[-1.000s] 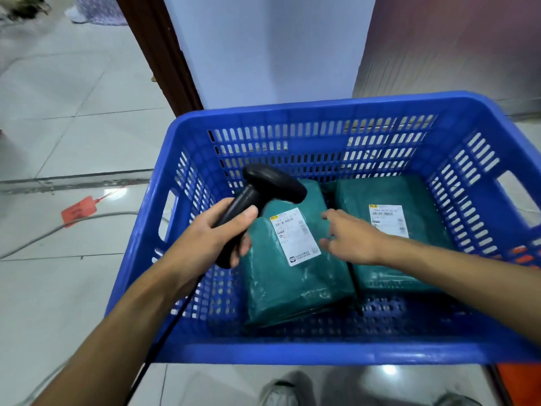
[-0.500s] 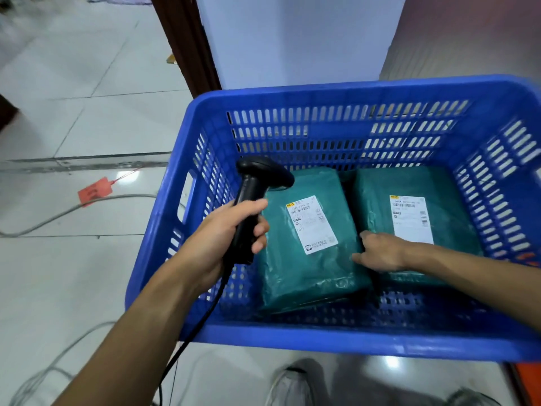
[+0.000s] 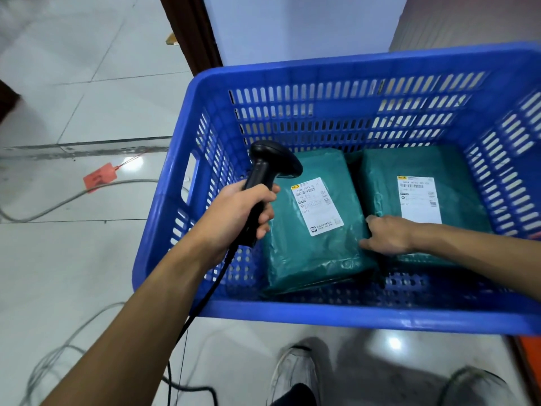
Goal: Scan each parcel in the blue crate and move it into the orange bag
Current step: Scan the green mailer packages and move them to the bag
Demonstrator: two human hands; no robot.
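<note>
My right hand (image 3: 389, 234) has slid from the top of the left parcel (image 3: 307, 253) to its right edge. It grips there, beside the right parcel (image 3: 456, 200), so I judge a lift comes next. My left hand (image 3: 234, 212) grips the scanner (image 3: 275, 159) inside the blue crate (image 3: 351, 316). The crate wall stands between the parcels and the orange bag (image 3: 531, 364).
</note>
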